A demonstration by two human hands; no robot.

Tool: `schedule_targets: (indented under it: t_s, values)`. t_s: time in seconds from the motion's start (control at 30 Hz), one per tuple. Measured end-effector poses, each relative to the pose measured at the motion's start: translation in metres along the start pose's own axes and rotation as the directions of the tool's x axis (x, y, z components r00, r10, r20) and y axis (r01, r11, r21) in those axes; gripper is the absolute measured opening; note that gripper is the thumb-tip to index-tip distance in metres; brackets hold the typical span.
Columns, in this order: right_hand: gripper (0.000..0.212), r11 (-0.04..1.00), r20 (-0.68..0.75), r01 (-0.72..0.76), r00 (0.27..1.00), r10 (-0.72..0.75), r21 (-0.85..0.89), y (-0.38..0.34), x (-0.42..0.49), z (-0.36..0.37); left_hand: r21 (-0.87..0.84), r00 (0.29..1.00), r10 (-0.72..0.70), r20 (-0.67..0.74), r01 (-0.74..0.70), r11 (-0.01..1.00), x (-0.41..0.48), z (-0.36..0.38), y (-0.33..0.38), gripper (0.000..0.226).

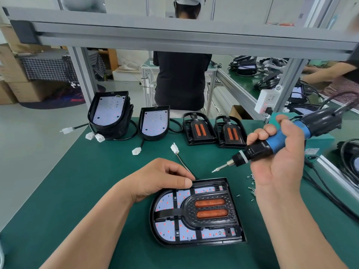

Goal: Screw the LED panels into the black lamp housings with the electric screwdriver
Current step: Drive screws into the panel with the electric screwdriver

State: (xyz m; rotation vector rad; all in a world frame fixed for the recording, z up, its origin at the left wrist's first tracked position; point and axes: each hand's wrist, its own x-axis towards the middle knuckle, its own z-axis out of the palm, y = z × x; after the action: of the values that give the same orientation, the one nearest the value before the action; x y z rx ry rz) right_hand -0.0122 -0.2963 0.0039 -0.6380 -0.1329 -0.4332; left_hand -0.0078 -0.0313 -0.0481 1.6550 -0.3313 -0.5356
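The black D-shaped lamp housing (194, 242) with its white LED panel (167, 202) lies on the green desk (77, 181), left hand (161, 179) pinching its far rim. Right hand (277, 162) clasps the blue-and-black electric screwdriver (258, 150), raised beside it.

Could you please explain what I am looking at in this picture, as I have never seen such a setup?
There is no machine here: a person works with bare hands, and the one picture comes from a camera worn on the head, looking down. The left hand holds the nearest lamp housing by its far corner on the green mat. The right hand grips the electric screwdriver, its tip in the air. Loose screws lie to the right. At the back are more housings with LED panels and two black frames with orange inserts.
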Motion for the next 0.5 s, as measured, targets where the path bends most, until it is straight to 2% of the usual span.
schedule_targets:
  t_s: [0.27, 0.5]
  values:
    - [0.016, 0.985, 0.264, 0.082, 0.964, -0.039, -0.154, -0.0108, -0.0022, 0.0013, 0.065, 0.999, 0.013, -0.031, -0.011, 0.998, 0.0011, 0.0053, 0.0009, 0.019]
    - [0.014, 0.979, 0.311, 0.041, 0.95, 0.024, -0.201, -0.0073, -0.0038, 0.0058, 0.089, 0.999, 0.026, -0.039, -0.022, 0.996, 0.0014, 0.005, -0.0003, 0.018]
